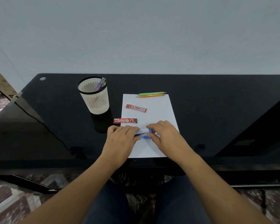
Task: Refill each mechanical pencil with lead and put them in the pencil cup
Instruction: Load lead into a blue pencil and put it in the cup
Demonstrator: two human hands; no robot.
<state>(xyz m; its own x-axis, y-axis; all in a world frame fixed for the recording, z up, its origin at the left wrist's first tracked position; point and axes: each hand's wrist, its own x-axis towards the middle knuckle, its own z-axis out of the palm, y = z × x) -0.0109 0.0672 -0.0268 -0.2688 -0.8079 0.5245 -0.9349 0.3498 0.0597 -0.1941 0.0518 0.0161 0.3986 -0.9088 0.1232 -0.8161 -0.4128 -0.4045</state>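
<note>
Left hand (122, 137) and right hand (164, 135) meet at frame centre, each gripping 1 end of a blue lead case (143, 133) just over the paper (158, 113). Above them, 1 red case (136, 108) lies on the paper and a 2nd red case (125, 120) straddles its left edge. Green pencil (151, 93) and orange pencil (150, 96) lie together at the paper's top edge. Left of that, the cup (94, 101) holds pencils (101, 83).
</note>
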